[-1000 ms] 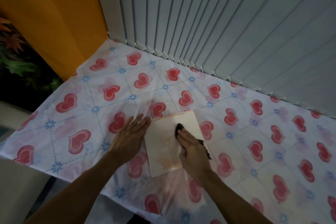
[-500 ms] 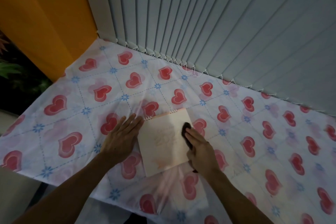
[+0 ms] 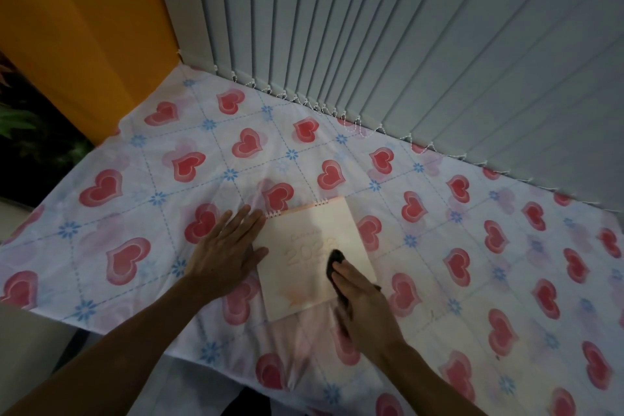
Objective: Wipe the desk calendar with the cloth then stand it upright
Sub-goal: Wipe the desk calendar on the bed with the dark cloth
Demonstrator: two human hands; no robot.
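A pale pink spiral-bound desk calendar point(image 3: 305, 246) lies flat on the heart-patterned tablecloth point(image 3: 135, 213), its wire binding at the far edge. My left hand point(image 3: 228, 252) rests flat, fingers spread, on the cloth against the calendar's left edge. My right hand point(image 3: 363, 300) presses a dark cloth point(image 3: 335, 260) onto the calendar's lower right part; only the cloth's front tip and a bit at the hand's side show, the rest is under my palm.
Grey vertical blinds point(image 3: 405, 44) with a bead chain close off the far side of the table. An orange wall point(image 3: 84, 27) stands at the left. The table's near edge point(image 3: 189, 356) runs just below my forearms, with dark plants at far left.
My right hand has slid the cloth back toward me, from the calendar's upper middle to its lower right. My left hand has stayed beside the calendar. The camera view shifted slightly.
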